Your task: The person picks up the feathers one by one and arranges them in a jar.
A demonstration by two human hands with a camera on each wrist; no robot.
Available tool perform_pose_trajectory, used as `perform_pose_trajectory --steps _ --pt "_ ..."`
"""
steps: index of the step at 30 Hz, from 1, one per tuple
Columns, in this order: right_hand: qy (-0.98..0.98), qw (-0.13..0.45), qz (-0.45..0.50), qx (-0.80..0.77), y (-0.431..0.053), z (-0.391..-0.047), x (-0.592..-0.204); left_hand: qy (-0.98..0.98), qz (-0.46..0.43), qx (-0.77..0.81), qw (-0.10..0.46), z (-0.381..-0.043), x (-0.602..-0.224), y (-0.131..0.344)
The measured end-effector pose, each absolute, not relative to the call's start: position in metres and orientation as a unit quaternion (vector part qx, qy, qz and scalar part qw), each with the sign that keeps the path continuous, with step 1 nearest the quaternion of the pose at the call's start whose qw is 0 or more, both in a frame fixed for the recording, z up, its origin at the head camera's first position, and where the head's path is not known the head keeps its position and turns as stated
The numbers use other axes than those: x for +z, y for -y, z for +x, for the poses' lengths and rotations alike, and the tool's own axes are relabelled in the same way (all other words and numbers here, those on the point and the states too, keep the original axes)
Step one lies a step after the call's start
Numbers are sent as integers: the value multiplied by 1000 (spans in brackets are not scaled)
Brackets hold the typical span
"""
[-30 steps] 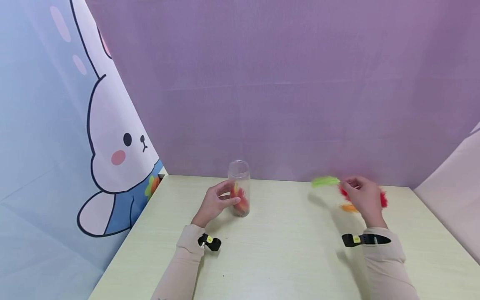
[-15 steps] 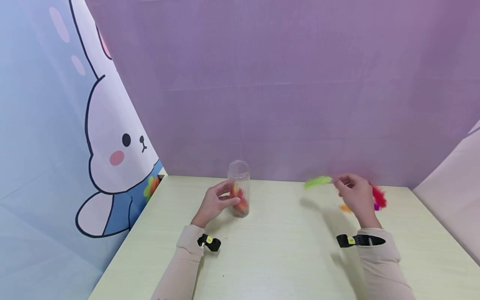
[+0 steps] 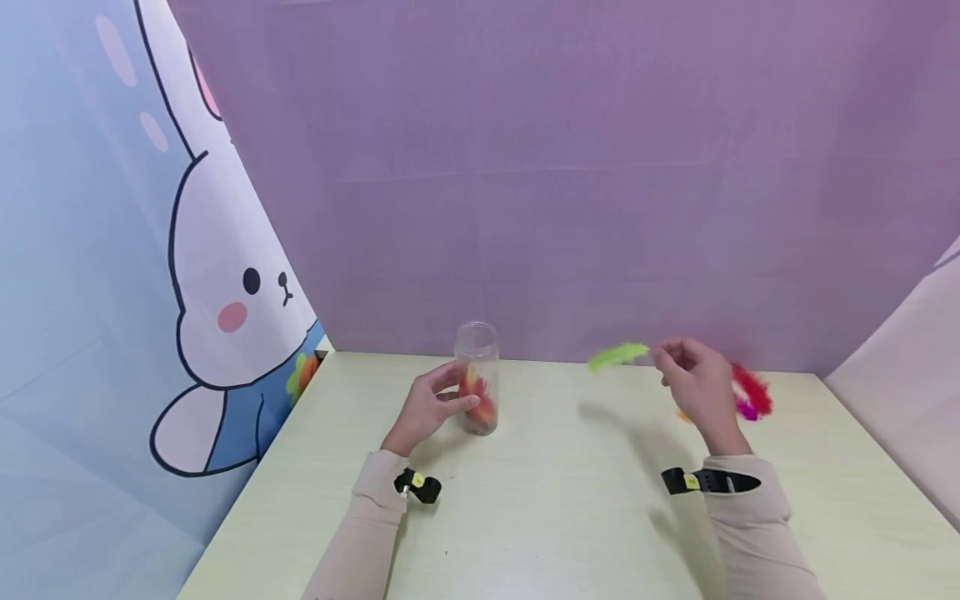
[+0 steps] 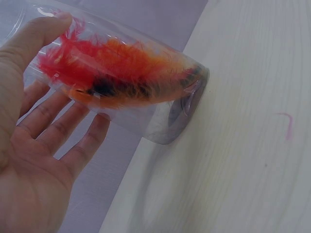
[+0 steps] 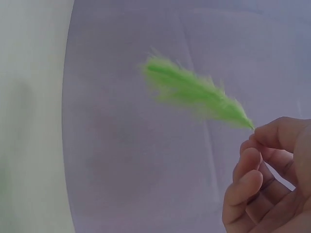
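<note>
A clear jar (image 3: 477,340) stands upright on the table with red and orange feathers (image 4: 126,68) inside it. My left hand (image 3: 429,406) holds the jar from its left side, thumb on one side and fingers on the other. By its quill tip, my right hand (image 3: 701,389) pinches a bright green feather (image 3: 618,356) between thumb and forefinger. The feather hangs in the air above the table, its soft end toward the jar, and shows whole in the right wrist view.
Behind my right hand lie a red feather (image 3: 752,390), a purple feather (image 3: 746,410) and part of an orange feather (image 3: 683,414). A purple cloth (image 3: 562,183) rises at the table's (image 3: 555,500) back edge. A rabbit-printed cloth (image 3: 217,333) hangs at the left.
My right hand has moved left with the green feather, away from the loose feathers and closer to the jar. My left hand and the jar have stayed in place.
</note>
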State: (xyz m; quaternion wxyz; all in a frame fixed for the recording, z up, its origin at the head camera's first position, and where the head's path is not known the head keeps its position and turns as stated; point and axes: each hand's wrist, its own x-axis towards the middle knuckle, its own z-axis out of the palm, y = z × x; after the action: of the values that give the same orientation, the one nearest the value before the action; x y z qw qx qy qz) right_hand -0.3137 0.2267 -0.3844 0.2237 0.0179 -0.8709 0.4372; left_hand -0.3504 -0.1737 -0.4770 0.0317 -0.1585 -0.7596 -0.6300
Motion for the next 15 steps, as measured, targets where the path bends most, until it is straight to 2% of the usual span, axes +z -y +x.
perform_pose_trajectory --steps 15 --pt "838 262 95 469 -194 -317 -367 763 -156 -626 30 -351 -478 174"
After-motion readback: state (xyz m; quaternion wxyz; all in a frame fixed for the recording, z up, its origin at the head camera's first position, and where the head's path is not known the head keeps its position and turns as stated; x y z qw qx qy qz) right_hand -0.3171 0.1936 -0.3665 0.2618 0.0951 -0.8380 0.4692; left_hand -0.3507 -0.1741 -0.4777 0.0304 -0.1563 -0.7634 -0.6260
